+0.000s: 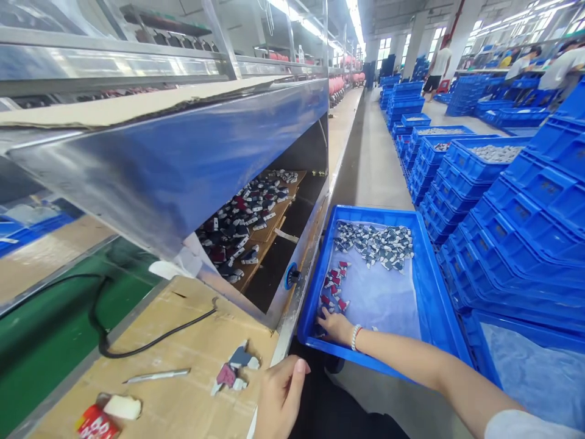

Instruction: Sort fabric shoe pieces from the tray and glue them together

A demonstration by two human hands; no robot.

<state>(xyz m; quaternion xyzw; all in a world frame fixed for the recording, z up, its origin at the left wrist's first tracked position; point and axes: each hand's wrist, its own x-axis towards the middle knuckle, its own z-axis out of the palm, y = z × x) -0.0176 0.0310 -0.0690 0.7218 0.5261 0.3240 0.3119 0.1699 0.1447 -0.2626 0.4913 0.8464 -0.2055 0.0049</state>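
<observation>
Your shot's nice and bright, with ceiling lights (354,12) blowing out a bit and hard glare streaking the steel shelf (114,64). Shadows are soft, and your wide lens bends the edges.

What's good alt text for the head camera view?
The person's right hand, with a beaded bracelet, reaches into a blue crate beside red-and-white pieces. The left hand is at the edge of a cardboard-covered bench with a knife. Stacked blue crates line the aisle.
</observation>
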